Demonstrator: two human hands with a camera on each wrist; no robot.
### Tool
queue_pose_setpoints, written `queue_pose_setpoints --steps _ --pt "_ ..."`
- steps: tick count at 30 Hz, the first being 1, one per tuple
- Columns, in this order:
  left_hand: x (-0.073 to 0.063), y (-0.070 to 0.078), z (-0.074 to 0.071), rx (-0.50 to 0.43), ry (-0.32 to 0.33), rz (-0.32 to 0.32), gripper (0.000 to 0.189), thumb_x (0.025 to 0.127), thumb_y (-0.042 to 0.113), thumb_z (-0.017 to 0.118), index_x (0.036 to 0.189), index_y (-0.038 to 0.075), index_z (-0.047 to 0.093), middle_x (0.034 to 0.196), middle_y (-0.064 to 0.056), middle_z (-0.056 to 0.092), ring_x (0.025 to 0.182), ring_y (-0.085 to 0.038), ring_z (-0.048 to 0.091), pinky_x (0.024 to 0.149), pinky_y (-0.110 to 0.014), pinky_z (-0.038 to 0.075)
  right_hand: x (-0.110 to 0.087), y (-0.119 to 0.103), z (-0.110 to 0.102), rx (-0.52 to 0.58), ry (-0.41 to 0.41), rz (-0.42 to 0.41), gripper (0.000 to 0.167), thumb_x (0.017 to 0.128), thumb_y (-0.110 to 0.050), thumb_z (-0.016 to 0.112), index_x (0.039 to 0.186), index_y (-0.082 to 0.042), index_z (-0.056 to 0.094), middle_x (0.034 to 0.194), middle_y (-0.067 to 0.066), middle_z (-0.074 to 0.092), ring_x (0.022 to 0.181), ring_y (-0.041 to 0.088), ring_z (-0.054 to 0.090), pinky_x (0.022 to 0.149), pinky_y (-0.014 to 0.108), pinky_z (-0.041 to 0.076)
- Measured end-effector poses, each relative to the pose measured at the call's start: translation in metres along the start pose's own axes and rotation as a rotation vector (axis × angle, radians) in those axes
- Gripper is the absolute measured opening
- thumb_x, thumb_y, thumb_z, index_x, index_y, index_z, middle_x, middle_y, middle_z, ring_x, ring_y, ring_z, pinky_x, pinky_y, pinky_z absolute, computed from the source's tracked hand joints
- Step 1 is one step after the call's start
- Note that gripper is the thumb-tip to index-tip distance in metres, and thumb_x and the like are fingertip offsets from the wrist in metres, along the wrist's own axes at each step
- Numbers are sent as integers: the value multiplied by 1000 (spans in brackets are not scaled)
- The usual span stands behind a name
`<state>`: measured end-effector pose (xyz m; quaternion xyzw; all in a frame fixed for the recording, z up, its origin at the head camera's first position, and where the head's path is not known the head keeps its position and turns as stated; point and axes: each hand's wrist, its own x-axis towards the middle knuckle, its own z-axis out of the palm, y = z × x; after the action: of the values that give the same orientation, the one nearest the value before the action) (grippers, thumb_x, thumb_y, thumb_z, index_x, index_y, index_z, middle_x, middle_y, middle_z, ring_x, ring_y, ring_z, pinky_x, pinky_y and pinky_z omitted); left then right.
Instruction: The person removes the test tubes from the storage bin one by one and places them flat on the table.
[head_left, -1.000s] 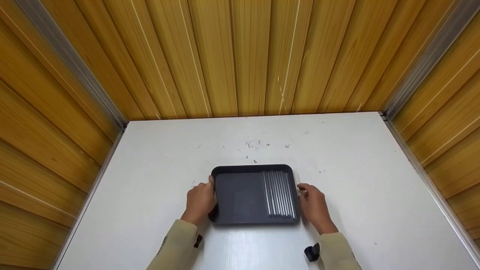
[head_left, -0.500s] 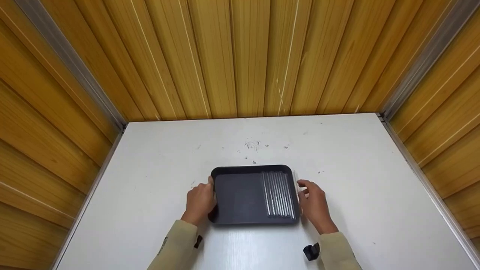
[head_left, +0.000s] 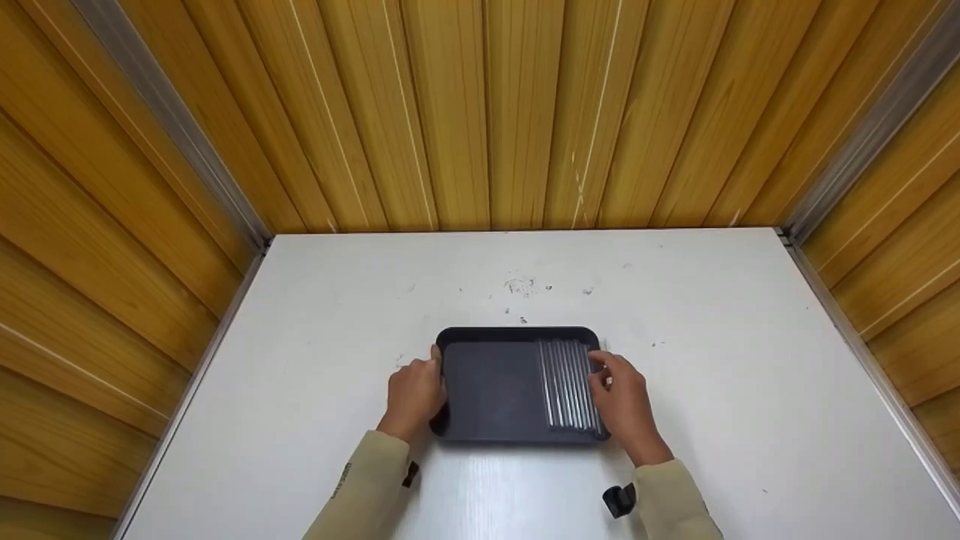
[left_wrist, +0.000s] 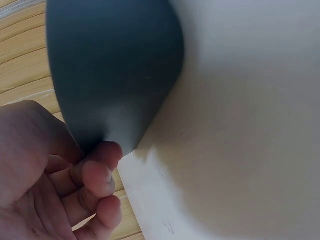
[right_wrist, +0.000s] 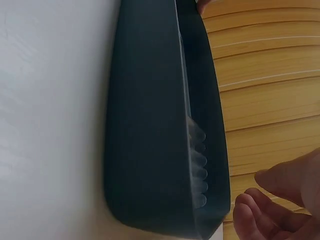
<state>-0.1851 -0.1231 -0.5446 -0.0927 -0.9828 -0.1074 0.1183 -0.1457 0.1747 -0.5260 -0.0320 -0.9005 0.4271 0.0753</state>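
Observation:
A dark rectangular tray [head_left: 491, 390] stands on the white table. Several clear round-ended tubes [head_left: 564, 386] lie side by side along its right part; their rounded ends show in the right wrist view. My left hand [head_left: 415, 394] grips the tray's left side; the left wrist view shows its curled fingertips [left_wrist: 102, 175] at the outer wall, with the thumb hidden behind the rim. At the right rim, my right hand [head_left: 624, 401] overlaps the outermost tubes in the head view. Its thumb and fingers bend loosely with a gap between them, and nothing shows in that gap in the right wrist view.
The white table [head_left: 337, 330] has dark scuff marks behind the tray. Wood-patterned panels [head_left: 517, 112] wall it at the back and both sides, with grey metal strips at the corners. A small black object [head_left: 619, 501] sits by the right cuff.
My right hand has moved left, from beside the tray to over its right rim and outermost tubes. The left hand keeps its grip. The head view has shifted slightly.

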Motion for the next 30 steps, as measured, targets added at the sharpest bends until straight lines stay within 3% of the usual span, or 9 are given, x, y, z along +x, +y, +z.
queue_pose_setpoints --steps 6,10,15,18,23,30 --pt "1 1 2 -8 23 -7 43 83 7 65 125 -1 62 73 -17 69 52 -27 60 46 -39 43 2 -6 11 -2 -41 -18 35 91 -4 62 126 -3 59 115 12 63 94 19 61 75 33 50" --pt "-1 2 2 -49 0 -59 42 87 10 64 127 -3 59 79 -19 70 57 -29 63 49 -40 47 2 -9 21 -8 -66 -37 36 90 -3 63 125 -3 60 117 11 63 94 19 62 72 30 50" --pt "-1 1 1 -122 -29 -105 15 90 12 64 95 -2 67 77 -17 69 63 -31 66 54 -41 49 1 -11 32 -34 -78 -65 36 87 0 65 122 -1 61 116 12 64 93 20 64 71 31 51" --pt "1 -1 0 -169 -85 -123 17 91 13 61 79 2 64 73 -15 67 62 -28 65 53 -40 48 0 -13 38 -47 -88 -80 36 86 1 67 122 0 61 116 13 64 91 20 65 70 32 51" --pt "4 -7 1 -246 -215 -191 22 95 16 56 83 1 65 78 -15 67 67 -26 64 60 -41 49 0 -15 48 -92 -108 -103 35 86 1 67 121 1 61 115 16 63 91 23 66 72 34 53" --pt "2 -12 5 -253 -302 -205 26 99 19 48 89 0 63 79 -15 66 68 -25 63 62 -43 49 0 -14 60 -183 -91 -172 30 84 2 69 113 3 64 109 18 63 96 31 62 80 44 51"
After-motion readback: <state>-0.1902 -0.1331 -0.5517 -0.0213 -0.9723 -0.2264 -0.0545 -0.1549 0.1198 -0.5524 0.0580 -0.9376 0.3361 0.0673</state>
